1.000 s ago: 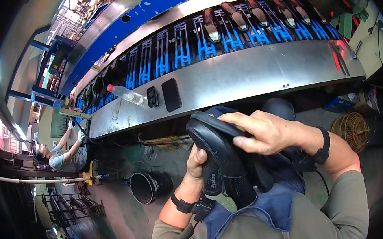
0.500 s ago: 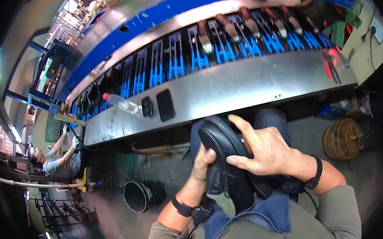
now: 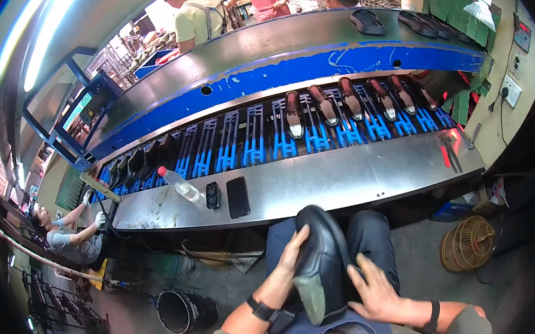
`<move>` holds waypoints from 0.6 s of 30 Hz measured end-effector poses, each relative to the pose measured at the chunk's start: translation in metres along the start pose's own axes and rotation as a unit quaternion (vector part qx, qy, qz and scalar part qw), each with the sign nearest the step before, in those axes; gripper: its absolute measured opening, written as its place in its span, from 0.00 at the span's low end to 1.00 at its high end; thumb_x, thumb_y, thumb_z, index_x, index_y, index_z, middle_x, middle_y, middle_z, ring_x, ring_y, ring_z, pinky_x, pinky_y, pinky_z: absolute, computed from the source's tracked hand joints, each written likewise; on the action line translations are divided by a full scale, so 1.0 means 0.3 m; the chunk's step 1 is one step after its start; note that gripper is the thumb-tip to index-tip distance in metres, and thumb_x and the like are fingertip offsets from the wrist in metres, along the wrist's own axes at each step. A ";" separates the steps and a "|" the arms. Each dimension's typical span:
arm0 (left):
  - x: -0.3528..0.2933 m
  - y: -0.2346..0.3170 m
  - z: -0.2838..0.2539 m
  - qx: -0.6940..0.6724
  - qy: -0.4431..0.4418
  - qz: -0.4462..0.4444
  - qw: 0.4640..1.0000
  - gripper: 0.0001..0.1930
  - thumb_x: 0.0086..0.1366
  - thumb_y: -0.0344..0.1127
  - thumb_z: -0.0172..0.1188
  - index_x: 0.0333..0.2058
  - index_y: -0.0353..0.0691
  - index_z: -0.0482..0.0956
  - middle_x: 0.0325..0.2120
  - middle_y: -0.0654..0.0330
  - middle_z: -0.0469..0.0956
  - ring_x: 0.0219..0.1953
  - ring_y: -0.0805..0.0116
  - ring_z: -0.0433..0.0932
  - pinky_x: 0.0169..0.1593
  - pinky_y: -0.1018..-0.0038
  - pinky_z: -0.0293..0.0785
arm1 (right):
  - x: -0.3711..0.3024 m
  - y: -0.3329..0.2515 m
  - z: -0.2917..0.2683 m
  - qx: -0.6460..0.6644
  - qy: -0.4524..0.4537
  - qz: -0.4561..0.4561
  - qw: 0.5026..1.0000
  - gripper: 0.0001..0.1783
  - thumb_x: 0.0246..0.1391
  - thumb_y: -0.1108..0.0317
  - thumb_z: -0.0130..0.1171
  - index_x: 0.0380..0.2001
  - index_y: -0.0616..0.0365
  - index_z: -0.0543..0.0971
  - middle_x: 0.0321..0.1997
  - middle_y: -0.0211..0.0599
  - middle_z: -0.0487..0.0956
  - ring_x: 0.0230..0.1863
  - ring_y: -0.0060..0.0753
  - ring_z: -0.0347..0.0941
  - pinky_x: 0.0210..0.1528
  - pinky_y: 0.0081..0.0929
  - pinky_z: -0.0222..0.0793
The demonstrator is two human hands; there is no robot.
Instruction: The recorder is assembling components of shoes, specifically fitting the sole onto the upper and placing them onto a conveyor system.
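red digits (image 3: pixel 523 26), grey wall controller (image 3: pixel 522 41), too small

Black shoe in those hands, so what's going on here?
The person's left hand grips a black shoe along one side, toe pointing away from the body, while the right hand is at its sole edge on the other side, fingers spread. In front, a metal ledge holds a clear bottle and a dark phone. Behind it, brown shoes sit on blue supports. At far left, a co-worker reaches toward the ledge's left end.
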State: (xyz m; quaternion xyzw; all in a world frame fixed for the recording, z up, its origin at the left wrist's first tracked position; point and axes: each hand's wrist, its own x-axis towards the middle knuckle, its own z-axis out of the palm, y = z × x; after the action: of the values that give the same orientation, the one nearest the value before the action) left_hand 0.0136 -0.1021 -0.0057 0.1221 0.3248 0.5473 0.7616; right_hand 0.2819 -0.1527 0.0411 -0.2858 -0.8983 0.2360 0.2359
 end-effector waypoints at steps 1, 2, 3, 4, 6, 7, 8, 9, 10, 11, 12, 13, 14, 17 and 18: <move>0.036 0.009 0.025 0.014 0.028 -0.021 0.999 0.20 0.75 0.44 0.53 0.57 0.36 0.71 0.47 0.53 0.81 0.47 0.62 0.83 0.51 0.64 0.83 | 0.049 -0.011 -0.030 -0.015 0.008 0.021 1.000 0.54 0.36 0.73 0.70 0.70 0.60 0.59 0.68 0.71 0.61 0.68 0.73 0.59 0.66 0.62 0.60; 0.072 0.002 0.047 0.005 0.056 -0.025 0.998 0.20 0.75 0.47 0.54 0.55 0.36 0.73 0.45 0.53 0.82 0.47 0.62 0.83 0.50 0.64 0.83 | 0.099 0.025 -0.030 -0.047 0.020 -0.075 0.996 0.50 0.36 0.72 0.68 0.68 0.56 0.64 0.69 0.66 0.61 0.70 0.69 0.58 0.67 0.60 0.58; 0.060 0.043 0.164 0.003 0.081 -0.070 0.994 0.22 0.75 0.51 0.51 0.52 0.37 0.75 0.43 0.54 0.82 0.44 0.63 0.83 0.47 0.65 0.83 | 0.139 0.071 -0.025 -0.078 0.036 -0.161 0.983 0.46 0.36 0.70 0.67 0.65 0.52 0.70 0.71 0.61 0.61 0.71 0.66 0.57 0.69 0.58 0.57; 0.045 0.039 0.148 0.068 0.090 -0.056 0.992 0.24 0.76 0.53 0.49 0.52 0.37 0.76 0.44 0.54 0.82 0.42 0.63 0.83 0.45 0.65 0.82 | 0.185 0.070 -0.043 -0.039 0.037 -0.228 0.972 0.44 0.35 0.70 0.65 0.64 0.50 0.72 0.71 0.59 0.62 0.72 0.62 0.58 0.69 0.57 0.57; -0.015 0.050 0.191 0.163 0.108 -0.067 0.979 0.27 0.77 0.56 0.44 0.53 0.36 0.77 0.43 0.55 0.82 0.36 0.65 0.82 0.41 0.67 0.80 | 0.273 0.036 -0.105 0.037 0.043 -0.287 0.956 0.43 0.35 0.68 0.65 0.63 0.46 0.73 0.70 0.55 0.65 0.72 0.56 0.60 0.69 0.59 0.57; -0.042 0.052 0.127 0.264 0.081 -0.070 0.958 0.27 0.78 0.54 0.43 0.53 0.34 0.77 0.41 0.57 0.82 0.35 0.67 0.81 0.41 0.70 0.78 | 0.299 0.004 -0.123 0.100 0.096 -0.268 0.953 0.40 0.40 0.70 0.67 0.63 0.49 0.73 0.70 0.53 0.65 0.71 0.61 0.60 0.70 0.56 0.58; -0.075 0.060 0.017 0.492 0.040 0.003 0.870 0.27 0.78 0.53 0.42 0.53 0.34 0.77 0.41 0.58 0.82 0.36 0.68 0.80 0.41 0.72 0.77 | 0.324 -0.023 -0.142 0.162 0.105 -0.179 0.965 0.39 0.46 0.69 0.67 0.64 0.53 0.70 0.71 0.53 0.64 0.72 0.59 0.60 0.71 0.52 0.57; -0.105 0.051 -0.070 0.686 -0.006 0.077 0.723 0.27 0.79 0.52 0.41 0.53 0.33 0.77 0.41 0.59 0.81 0.37 0.70 0.80 0.40 0.74 0.77 | 0.344 -0.033 -0.153 0.221 0.112 -0.088 0.965 0.37 0.51 0.69 0.68 0.65 0.57 0.67 0.71 0.54 0.62 0.72 0.57 0.60 0.72 0.48 0.57; -0.127 0.016 -0.092 0.597 0.029 0.145 0.789 0.27 0.79 0.52 0.40 0.54 0.32 0.76 0.43 0.59 0.81 0.40 0.70 0.80 0.42 0.74 0.76 | 0.359 0.025 -0.121 0.258 0.069 0.005 0.964 0.35 0.55 0.70 0.67 0.65 0.58 0.67 0.71 0.51 0.63 0.71 0.50 0.62 0.71 0.42 0.59; -0.125 -0.018 -0.099 0.497 0.063 0.208 0.840 0.28 0.79 0.51 0.39 0.55 0.31 0.76 0.45 0.58 0.81 0.42 0.70 0.80 0.45 0.74 0.75 | 0.364 0.138 -0.044 0.292 0.026 0.099 0.951 0.33 0.58 0.71 0.65 0.66 0.60 0.66 0.71 0.48 0.64 0.71 0.42 0.63 0.70 0.36 0.61; -0.096 -0.059 -0.045 0.413 0.062 0.278 0.865 0.27 0.80 0.51 0.38 0.55 0.32 0.76 0.47 0.57 0.81 0.44 0.70 0.79 0.49 0.75 0.73 | 0.360 0.278 0.064 0.443 -0.028 0.161 0.882 0.27 0.64 0.71 0.61 0.64 0.61 0.70 0.65 0.41 0.72 0.66 0.30 0.67 0.68 0.30 0.63; -0.023 -0.110 -0.039 0.316 0.045 0.308 0.896 0.28 0.80 0.51 0.38 0.56 0.32 0.76 0.48 0.55 0.80 0.45 0.70 0.79 0.51 0.74 0.72 | 0.380 0.305 0.106 0.444 -0.024 0.287 0.848 0.22 0.69 0.63 0.56 0.61 0.62 0.75 0.57 0.37 0.79 0.61 0.30 0.71 0.66 0.32 0.65; 0.047 -0.128 0.017 0.233 0.091 0.239 0.938 0.28 0.80 0.52 0.38 0.55 0.33 0.76 0.47 0.56 0.81 0.44 0.71 0.80 0.50 0.74 0.73 | 0.378 0.378 0.142 0.508 0.004 0.321 0.799 0.23 0.72 0.56 0.51 0.57 0.64 0.78 0.54 0.38 0.81 0.57 0.30 0.73 0.63 0.32 0.67; 0.191 -0.035 0.072 0.196 0.107 0.043 0.974 0.25 0.79 0.52 0.44 0.51 0.35 0.79 0.43 0.59 0.84 0.41 0.73 0.82 0.45 0.75 0.76 | 0.434 0.476 0.147 0.502 0.077 0.374 0.776 0.24 0.71 0.55 0.51 0.54 0.67 0.79 0.53 0.40 0.81 0.53 0.30 0.75 0.59 0.30 0.68; 0.218 -0.016 0.060 0.208 0.102 0.036 0.972 0.22 0.78 0.49 0.47 0.49 0.36 0.80 0.40 0.61 0.84 0.38 0.74 0.81 0.44 0.76 0.76 | 0.458 0.487 0.132 0.487 0.036 0.385 0.783 0.24 0.71 0.55 0.52 0.53 0.67 0.79 0.53 0.39 0.81 0.53 0.29 0.75 0.59 0.29 0.69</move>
State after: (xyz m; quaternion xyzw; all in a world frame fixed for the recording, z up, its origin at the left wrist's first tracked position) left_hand 0.0411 -0.0411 -0.0183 0.2332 0.5024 0.5046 0.6622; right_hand 0.2190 0.0277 -0.0317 -0.4629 -0.4704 0.7028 0.2654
